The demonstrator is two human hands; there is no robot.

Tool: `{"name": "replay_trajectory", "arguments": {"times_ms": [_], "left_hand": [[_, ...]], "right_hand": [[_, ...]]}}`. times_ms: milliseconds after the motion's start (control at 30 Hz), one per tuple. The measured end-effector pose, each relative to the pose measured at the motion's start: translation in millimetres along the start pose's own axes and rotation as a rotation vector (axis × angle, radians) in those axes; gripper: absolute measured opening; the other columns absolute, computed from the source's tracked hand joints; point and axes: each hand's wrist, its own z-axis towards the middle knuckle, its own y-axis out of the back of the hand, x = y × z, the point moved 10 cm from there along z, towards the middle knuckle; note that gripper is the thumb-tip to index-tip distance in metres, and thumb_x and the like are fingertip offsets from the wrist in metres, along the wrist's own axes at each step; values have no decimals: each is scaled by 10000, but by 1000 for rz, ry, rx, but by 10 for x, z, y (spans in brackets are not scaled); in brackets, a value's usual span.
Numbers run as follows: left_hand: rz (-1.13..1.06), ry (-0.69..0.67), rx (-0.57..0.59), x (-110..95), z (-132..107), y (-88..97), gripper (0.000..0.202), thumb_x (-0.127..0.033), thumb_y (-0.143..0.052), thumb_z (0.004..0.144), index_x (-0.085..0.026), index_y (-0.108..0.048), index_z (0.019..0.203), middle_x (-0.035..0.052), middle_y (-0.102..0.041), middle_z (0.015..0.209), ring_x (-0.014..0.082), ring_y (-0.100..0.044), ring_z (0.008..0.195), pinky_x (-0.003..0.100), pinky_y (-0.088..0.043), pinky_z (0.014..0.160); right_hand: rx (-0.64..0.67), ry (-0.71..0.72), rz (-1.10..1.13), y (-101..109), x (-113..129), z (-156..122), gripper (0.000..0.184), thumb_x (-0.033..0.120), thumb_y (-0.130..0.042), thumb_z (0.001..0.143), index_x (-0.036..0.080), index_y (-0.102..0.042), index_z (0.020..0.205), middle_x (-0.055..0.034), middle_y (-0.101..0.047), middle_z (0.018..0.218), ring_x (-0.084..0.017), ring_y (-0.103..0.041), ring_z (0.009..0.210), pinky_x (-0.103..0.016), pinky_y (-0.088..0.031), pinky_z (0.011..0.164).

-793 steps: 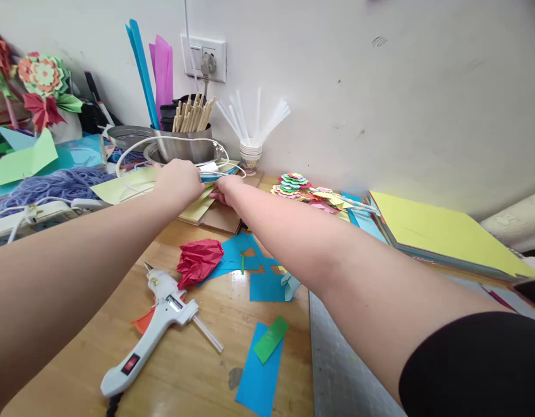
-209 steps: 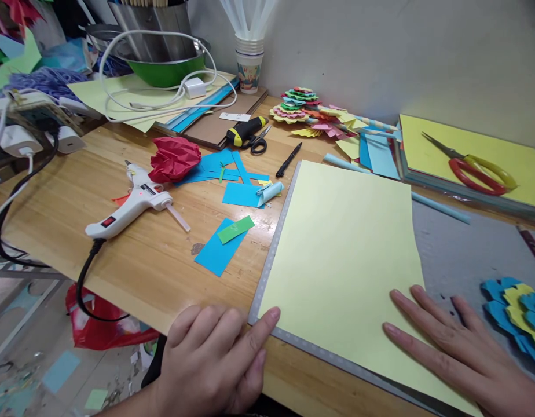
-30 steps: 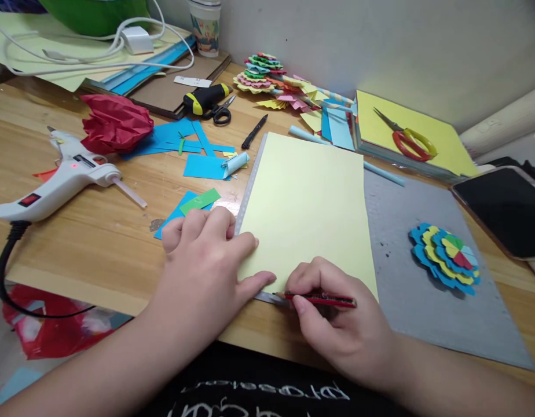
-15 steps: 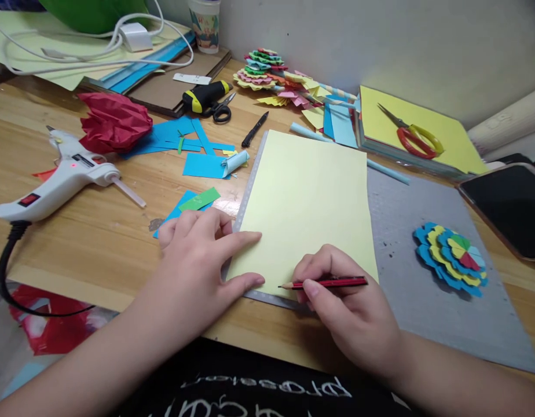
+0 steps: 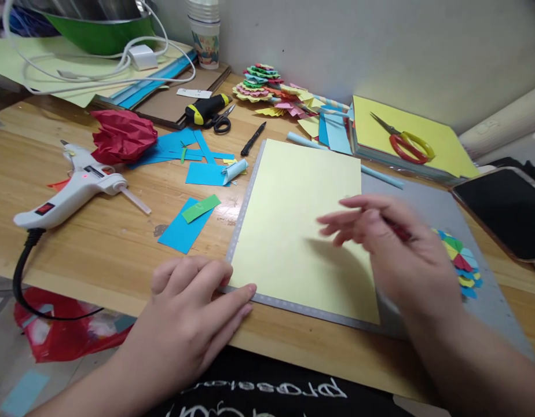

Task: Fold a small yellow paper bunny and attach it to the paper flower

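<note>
A pale yellow sheet of paper (image 5: 289,220) lies on a grey cutting mat (image 5: 424,202). My left hand (image 5: 193,313) rests at the sheet's lower left corner, index finger and thumb stretched out and the other fingers loosely bent. Above the sheet's right side hovers my right hand (image 5: 406,260), blurred, its fingers reaching left. A dark red pencil (image 5: 400,229) is tucked in that hand, mostly hidden by it. Partly behind the right wrist sits a layered paper flower (image 5: 462,260) in blue, yellow, green and red.
A white glue gun (image 5: 76,191) lies left, beside crumpled red paper (image 5: 124,136). Blue paper pieces (image 5: 180,229), a black pen (image 5: 253,139) and small scissors (image 5: 223,121) lie beyond my left hand. Red-yellow scissors (image 5: 409,145) top a paper stack; a phone (image 5: 502,208) is at right.
My right hand has lifted from the sheet's lower edge, moving up and right, the pencil now tucked back. My left hand has slid down to the lower left corner. The view has shifted slightly.
</note>
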Motion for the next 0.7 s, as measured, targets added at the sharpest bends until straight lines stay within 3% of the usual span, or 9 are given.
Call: {"name": "replay_trajectory", "arguments": {"times_ms": [100,200,333,500,600,700], "left_hand": [[22,4,-3,-15,-10,-11,214,-208,-556,903,-280,-694,1051,35,-602,819,226,-481,802,384,-316,711],[46,-26,-27,-53,-37,2,238,-191,-552,905,-257,-682,1094,26,-606,792,210,-465,767,374,-293,694],[36,-43,-38,-59,-79,-8,250,-191,-539,915,-240,-675,1118,28,-599,809,199,-452,765,361,-280,691],[24,-53,-48,-61,-84,-20,249,-182,-532,917,-227,-676,1115,32,-581,809,197,-437,764,355,-274,692],[20,-44,-45,-49,-79,-22,254,-181,-529,918,-232,-675,1118,31,-578,805,197,-431,756,352,-269,683],[16,-47,-38,-40,-80,-26,262,-174,-533,913,-229,-672,1127,35,-581,815,202,-437,765,355,-274,685]], "right_hand": [[-269,-85,-100,573,-129,220,148,108,-515,917,223,-608,909,-119,-683,1056,-213,-652,997,-410,-530,789],[-407,-235,33,894,-352,315,201,33,-535,853,233,-538,869,-129,-617,1228,-220,-655,982,-487,-521,794],[-375,-251,178,939,-477,387,276,108,-685,715,260,-530,885,-91,-554,1297,-236,-664,916,-525,-556,720],[-376,-271,187,963,-594,417,454,197,-796,543,261,-514,894,-41,-575,1210,-235,-686,837,-381,-604,570],[-354,-310,203,932,-632,438,432,218,-779,539,243,-490,859,-48,-623,1099,-201,-679,690,-296,-555,450],[-311,-315,130,871,-626,445,379,283,-768,587,237,-495,846,-7,-634,854,-136,-593,517,-233,-476,361]]}}
